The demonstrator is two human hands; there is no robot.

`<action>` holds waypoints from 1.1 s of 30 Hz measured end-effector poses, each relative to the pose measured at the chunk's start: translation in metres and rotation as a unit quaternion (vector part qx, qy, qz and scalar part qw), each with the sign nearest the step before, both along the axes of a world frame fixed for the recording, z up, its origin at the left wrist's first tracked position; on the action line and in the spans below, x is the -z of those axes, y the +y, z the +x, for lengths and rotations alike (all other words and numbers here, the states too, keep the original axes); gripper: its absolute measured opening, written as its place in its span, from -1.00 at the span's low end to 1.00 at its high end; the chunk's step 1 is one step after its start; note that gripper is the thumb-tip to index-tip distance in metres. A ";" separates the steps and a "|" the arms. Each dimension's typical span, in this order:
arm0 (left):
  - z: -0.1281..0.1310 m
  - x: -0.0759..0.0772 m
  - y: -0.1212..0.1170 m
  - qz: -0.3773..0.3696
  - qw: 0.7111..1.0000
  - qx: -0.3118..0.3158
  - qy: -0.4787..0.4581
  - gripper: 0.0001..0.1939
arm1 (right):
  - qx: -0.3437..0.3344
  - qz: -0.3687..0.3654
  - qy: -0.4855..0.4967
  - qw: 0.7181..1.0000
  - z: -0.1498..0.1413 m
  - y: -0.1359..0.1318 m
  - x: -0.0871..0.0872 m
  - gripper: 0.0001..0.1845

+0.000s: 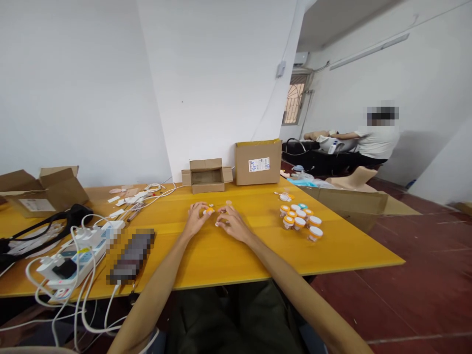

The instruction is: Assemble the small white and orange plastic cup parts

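My left hand [196,217] is closed, thumb and fingers pinching a small orange-and-white lidded container [209,210] just above the table. To its right, my right hand [234,225] has its fingers bent and parted, thumb away from the index finger, with nothing clear between them. A tiny white piece [211,205] lies beyond the left fingertips, and a pale round disc [228,202] is just past the right hand. Off to the right stands a cluster of small white-lidded containers [299,222], mostly orange-rimmed, one teal.
An open cardboard box [208,188] and a closed carton [258,169] stand at the table's back. A power strip [106,236] with tangled cables and a blurred phone [132,255] lie left. Another open box [47,196] sits far left. A person [378,140] works in the background.
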State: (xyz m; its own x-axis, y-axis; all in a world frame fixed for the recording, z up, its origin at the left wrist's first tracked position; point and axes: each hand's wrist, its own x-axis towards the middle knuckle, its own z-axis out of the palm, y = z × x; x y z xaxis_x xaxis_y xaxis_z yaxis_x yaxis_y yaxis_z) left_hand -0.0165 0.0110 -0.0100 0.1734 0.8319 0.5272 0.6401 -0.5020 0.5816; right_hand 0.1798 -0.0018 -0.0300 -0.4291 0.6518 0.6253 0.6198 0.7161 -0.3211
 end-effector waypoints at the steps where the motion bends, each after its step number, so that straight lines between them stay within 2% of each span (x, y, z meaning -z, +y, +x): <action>1: 0.000 0.000 0.000 0.004 1.000 0.003 -0.005 -0.85 | -0.008 -0.007 -0.018 1.000 -0.003 -0.003 -0.001 -0.94; 3: -0.001 -0.001 -0.001 0.014 1.000 0.010 -0.012 -0.85 | -0.017 -0.024 -0.039 0.999 -0.005 -0.006 -0.002 -0.96; 6: -0.001 -0.002 -0.001 0.026 0.999 0.027 -0.017 -0.85 | -0.009 -0.038 -0.020 0.999 -0.003 -0.005 -0.003 -0.96; 11: 0.000 -0.005 -0.006 0.046 0.997 0.057 0.003 -0.86 | 0.050 -0.026 0.037 0.998 0.010 0.005 -0.004 -0.84; 16: 0.003 -0.009 -0.012 0.029 0.997 0.074 0.003 -0.91 | 0.103 -0.041 0.029 0.993 0.026 0.006 -0.008 -0.86; 19: 0.004 -0.010 -0.013 0.008 0.997 0.078 -0.030 -0.88 | 0.091 -0.048 0.004 0.995 0.033 0.004 -0.011 -0.91; 24: 0.006 -0.008 -0.012 -0.055 0.989 0.101 -0.094 -0.80 | 0.032 -0.045 -0.051 0.997 0.037 -0.001 -0.016 -0.95; 29: 0.007 -0.006 -0.011 -0.080 0.982 0.114 -0.125 -0.71 | 0.002 -0.039 -0.088 0.995 0.032 -0.007 -0.017 -0.88; 33: 0.007 -0.005 -0.011 -0.102 0.978 0.126 -0.129 -0.66 | 0.010 -0.033 -0.105 0.994 0.026 -0.009 -0.016 -0.82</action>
State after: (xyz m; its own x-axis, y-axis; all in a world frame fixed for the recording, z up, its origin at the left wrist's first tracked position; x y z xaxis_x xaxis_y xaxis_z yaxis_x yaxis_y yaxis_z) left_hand -0.0099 -0.0003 -0.0045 0.2697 0.8720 0.4085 0.3302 -0.4822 0.8114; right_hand 0.2059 -0.0111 -0.0136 -0.5320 0.6976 0.4799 0.6916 0.6850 -0.2290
